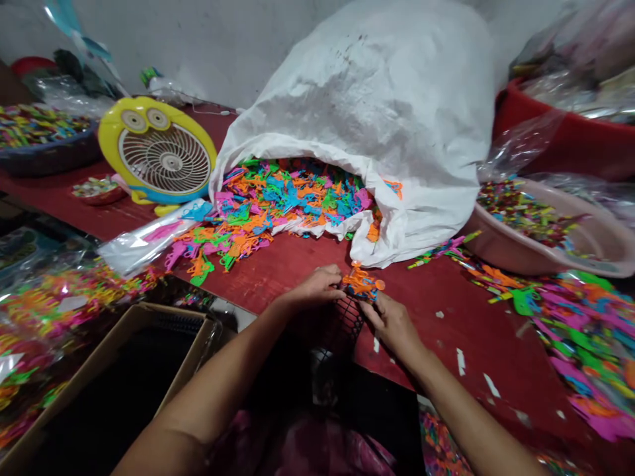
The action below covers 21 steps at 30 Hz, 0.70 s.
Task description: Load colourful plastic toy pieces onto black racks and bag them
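A small bunch of orange plastic toy pieces (364, 283), with some blue under it, is at the table's front edge. My left hand (322, 285) has its fingers curled against the bunch's left side. On the right, my right hand (394, 322) grips the near right side with thumb and fingers, partly hidden by the pieces. Directly below is a dark grid mesh (351, 316). Beyond my hands, a large white sack (397, 119) lies with its mouth towards me. Mixed orange, green, blue and pink toy pieces (292, 192) fill the mouth and spill out leftward.
Left stand a yellow fan (166, 155), a clear plastic packet (149, 241) and an open cardboard box (143, 330) below table level. A pink basin (590, 254) and a loose pile of coloured pieces (590, 337) occupy the right. Behind them is a red tub (570, 142).
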Motion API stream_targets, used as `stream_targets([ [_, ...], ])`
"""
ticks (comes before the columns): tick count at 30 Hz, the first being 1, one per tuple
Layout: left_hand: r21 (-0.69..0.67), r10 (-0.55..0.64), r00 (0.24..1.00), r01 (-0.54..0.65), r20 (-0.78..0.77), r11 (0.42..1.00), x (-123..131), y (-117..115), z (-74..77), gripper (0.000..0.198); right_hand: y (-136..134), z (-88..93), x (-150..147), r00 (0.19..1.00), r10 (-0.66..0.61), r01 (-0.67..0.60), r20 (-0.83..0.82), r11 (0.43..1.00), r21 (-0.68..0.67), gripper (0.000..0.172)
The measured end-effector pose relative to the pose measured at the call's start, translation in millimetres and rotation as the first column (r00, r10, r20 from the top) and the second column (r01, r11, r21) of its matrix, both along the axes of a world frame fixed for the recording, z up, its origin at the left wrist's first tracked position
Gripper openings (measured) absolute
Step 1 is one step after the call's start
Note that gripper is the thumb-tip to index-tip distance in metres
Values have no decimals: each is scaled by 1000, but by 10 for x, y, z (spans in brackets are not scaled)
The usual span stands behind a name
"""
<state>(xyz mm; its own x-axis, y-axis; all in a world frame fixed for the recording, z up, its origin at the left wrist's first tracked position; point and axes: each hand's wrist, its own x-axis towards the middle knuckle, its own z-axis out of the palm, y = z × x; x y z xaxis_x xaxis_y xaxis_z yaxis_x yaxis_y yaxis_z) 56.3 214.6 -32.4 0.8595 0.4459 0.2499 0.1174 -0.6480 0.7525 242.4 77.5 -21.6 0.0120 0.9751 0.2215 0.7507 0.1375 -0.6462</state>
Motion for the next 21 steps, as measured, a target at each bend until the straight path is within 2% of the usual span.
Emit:
stream_targets([
  [2, -14, 5, 1000, -5, 1, 1000, -1, -50, 29, 41, -36, 18, -56, 1000, -9, 10, 27, 1000, -17, 24],
  [6, 29, 151, 988, -151, -8, 988, -7, -89, -43, 29, -104, 98, -97, 998, -43, 43, 35, 999, -13, 24],
  [8, 46, 250, 968, -249, -11, 967, -17, -81, -115, 25, -185, 143, 44, 997, -80, 80, 5, 997, 13, 31],
  [10, 59, 347, 937, -346, -24, 937, -42, -98, -160, 21, -332, 174, 356, 979, -202, 202, -10, 976, 81, 34],
  [12, 74, 443, 895, -439, -43, 895, -76, -157, -164, 20, -516, 183, 824, 913, -407, 401, 6, 902, 158, 30],
  [13, 82, 486, 872, -481, -55, 873, -91, -198, -153, 21, -604, 181, 1090, 846, -532, 518, 33, 836, 178, 31],
  [15, 99, 554, 829, -547, -75, 831, -107, -295, -118, 21, -743, 177, 1613, 669, -716, 698, 196, 697, 164, 32],
  [19, 138, 651, 756, -639, -67, 757, -80, -480, -84, 19, -817, 242, 2376, 512, -814, 792, 273, 571, 216, 37],
  [21, 164, 688, 722, -673, -66, 721, -62, -543, -102, 20, -792, 321, 2656, 362, -884, 866, 294, 436, 245, 45],
])
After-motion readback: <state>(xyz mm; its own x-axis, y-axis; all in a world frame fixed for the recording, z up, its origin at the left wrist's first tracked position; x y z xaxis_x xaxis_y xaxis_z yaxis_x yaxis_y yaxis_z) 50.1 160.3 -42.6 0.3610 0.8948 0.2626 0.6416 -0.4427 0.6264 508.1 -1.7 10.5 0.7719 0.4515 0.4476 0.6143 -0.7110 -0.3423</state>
